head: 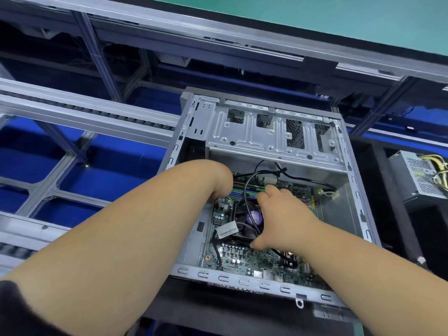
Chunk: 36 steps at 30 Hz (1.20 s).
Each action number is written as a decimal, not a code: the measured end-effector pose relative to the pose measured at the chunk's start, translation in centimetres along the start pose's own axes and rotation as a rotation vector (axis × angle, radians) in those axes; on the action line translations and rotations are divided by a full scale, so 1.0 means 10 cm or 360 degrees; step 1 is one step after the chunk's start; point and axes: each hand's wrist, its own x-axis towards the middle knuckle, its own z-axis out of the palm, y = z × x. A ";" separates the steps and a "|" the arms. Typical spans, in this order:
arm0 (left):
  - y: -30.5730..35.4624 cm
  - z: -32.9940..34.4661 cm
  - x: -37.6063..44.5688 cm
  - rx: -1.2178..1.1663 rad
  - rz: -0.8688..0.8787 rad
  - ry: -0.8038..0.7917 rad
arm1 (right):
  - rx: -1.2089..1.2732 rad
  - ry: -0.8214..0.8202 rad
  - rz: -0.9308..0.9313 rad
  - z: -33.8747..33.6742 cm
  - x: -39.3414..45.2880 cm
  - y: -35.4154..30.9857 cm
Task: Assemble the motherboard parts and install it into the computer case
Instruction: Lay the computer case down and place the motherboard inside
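Case [264,132]: grey steel tower lying on its side, open face up, at frame centre; long axis runs from 6 o'clock to 12 o'clock, drive cage at the 12 o'clock end, slotted rim at the 6 o'clock end. Motherboard [242,259]: green, lying flat on the case floor, filling its nearer half. Fan [252,220]: black, square frame, on the board near its middle, hub bearing a round purple sticker; print on it too small to read. Cable [244,192]: black, arcs from the fan toward 12 o'clock; a further black lead runs toward the case wall at 3 o'clock, ending in a pale connector. White label [227,230] on a lead just beside the fan at 9 o'clock; writing illegible. Left hand [219,184]: forearm enters from 7 o'clock, wrist bent down into the case at the board's 10 o'clock corner; fingers hidden behind the wrist, so whether they hold anything cannot be told. Right hand [278,214]: enters from 4 o'clock, laid over the fan's 3 o'clock side, thumb at the fan's near edge, fingers curled over the far edge, gripping the fan. Power supply [419,175]: grey box with yellow and black wires, outside the case at 3 o'clock. Aluminium frame rails with blue panels at 9 o'clock.
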 end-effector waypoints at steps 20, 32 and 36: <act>-0.11 -0.03 -0.12 -0.1046 -0.0446 0.0310 | 0.0161 -0.0345 0.0014 -0.18 0.01 0.16; 0.18 -0.19 -0.04 -0.1353 -0.0054 0.0615 | -0.0373 0.0413 -0.0063 -0.39 -0.20 0.40; 0.15 -0.24 -0.04 -0.1021 -0.0124 0.0464 | -0.0486 0.0547 -0.0738 -0.39 -0.13 0.29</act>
